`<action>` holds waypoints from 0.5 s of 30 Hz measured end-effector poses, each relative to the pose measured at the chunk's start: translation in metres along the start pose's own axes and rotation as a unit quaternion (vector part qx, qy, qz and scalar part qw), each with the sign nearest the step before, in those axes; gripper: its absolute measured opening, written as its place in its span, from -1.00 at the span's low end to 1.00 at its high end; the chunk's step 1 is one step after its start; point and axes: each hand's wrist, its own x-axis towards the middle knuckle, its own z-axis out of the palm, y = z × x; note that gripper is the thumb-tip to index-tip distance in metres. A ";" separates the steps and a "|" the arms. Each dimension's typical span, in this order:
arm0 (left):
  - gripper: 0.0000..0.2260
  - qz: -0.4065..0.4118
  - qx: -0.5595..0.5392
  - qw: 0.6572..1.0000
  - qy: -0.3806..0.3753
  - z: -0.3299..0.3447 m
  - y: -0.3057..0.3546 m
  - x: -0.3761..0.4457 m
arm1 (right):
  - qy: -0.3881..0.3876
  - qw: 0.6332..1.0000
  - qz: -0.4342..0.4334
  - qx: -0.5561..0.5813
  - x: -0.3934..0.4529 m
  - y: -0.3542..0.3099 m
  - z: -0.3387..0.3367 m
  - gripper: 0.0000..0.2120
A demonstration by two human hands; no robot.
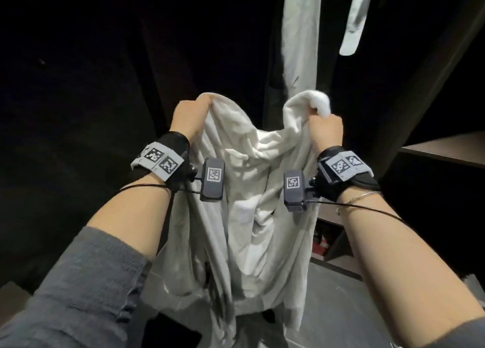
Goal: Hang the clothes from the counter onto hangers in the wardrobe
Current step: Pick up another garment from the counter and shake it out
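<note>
**Both hands hold a white garment up in front of the dark wardrobe**

The left hand (187, 121) is closed in a fist around one upper edge of the white garment (252, 190), and the right hand (328, 130) is closed around the other upper edge. The cloth sags between the two fists and hangs down in loose folds between the forearms, its lower part reaching toward the grey floor (341, 295). Each wrist wears a black band with printed square markers and a small dark box on a thin cable. Behind the hands, inside the wardrobe (105, 85), another pale garment (301, 33) hangs straight down. A dark shelf (446, 148) shows at the right.
</note>
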 end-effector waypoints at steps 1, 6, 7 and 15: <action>-0.69 0.032 0.071 0.997 0.022 0.005 -0.001 0.010 | 0.039 0.999 0.002 -0.006 0.008 0.004 -0.005 -0.78; -0.49 0.062 0.200 0.978 0.012 0.029 0.006 0.058 | 0.174 0.983 -0.029 0.057 0.042 -0.018 -0.017 -0.78; -0.46 0.038 0.180 0.982 -0.039 0.035 0.007 0.063 | 0.160 0.986 -0.049 0.024 0.044 -0.021 -0.011 -0.75; -0.53 -0.037 0.005 0.981 -0.189 0.087 0.009 0.100 | 0.103 0.989 -0.074 -0.073 0.074 -0.034 0.001 -0.70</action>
